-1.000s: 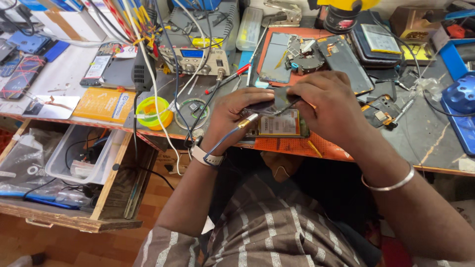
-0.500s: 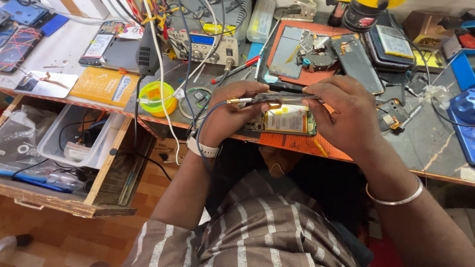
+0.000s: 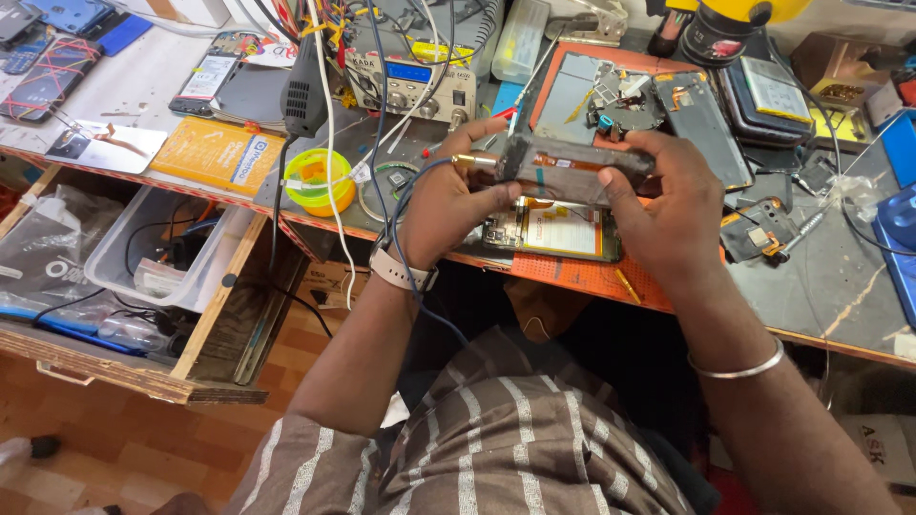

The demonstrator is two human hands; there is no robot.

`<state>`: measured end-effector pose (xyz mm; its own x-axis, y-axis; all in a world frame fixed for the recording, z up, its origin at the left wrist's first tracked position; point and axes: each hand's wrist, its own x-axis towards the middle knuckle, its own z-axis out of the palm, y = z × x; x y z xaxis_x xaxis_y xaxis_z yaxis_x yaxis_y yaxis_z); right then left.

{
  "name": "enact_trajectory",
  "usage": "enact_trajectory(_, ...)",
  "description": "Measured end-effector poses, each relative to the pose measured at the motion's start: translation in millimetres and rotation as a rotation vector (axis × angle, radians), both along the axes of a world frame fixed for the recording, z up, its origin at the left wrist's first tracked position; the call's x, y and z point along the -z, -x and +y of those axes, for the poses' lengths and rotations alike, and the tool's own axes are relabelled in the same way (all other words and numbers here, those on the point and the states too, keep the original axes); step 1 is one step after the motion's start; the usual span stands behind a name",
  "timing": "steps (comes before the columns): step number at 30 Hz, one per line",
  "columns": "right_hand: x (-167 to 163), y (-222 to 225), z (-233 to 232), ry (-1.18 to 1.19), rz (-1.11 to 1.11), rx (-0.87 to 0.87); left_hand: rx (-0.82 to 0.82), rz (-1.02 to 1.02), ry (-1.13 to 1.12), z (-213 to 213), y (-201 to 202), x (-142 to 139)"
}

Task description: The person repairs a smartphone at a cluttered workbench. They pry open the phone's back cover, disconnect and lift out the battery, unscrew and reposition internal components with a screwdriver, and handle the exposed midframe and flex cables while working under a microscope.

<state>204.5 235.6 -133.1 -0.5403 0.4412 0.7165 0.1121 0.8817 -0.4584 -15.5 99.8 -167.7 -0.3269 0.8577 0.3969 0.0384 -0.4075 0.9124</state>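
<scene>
**Grey phone frame held up by its ends over the bench**

Grey and thin, that phone frame [image 3: 572, 170] sits between both hands, lifted just above the opened phone [image 3: 558, 232] lying on the orange mat [image 3: 582, 277]. The left hand [image 3: 448, 205] pinches the left end, thumb pressed on the near edge, with a brass-tipped tool [image 3: 474, 161] on a blue cable poking out beside its fingertips. The right hand [image 3: 663, 205] clamps the right end, fingers curled over the top.

Looks light and stiff-ish, but I'd guess it flexes and cracks easily, and that orange ribbon along it seems delicate. Gripping the bare edges, like now, seems smartest. Can't quite tell if the tool tip touches the frame.
</scene>
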Motion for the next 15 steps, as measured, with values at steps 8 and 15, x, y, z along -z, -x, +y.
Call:
enact_trajectory(8, 6.6, -8.9, -14.9, -0.153, -0.017, 0.081, -0.043, -0.102, 0.083, 3.3, -0.6, -3.4)
enact_trajectory(15, 3.8, -2.8, -21.2, -0.224, -0.098, -0.048, -0.104, -0.079, 0.065, 9.1, 2.8, -1.2)
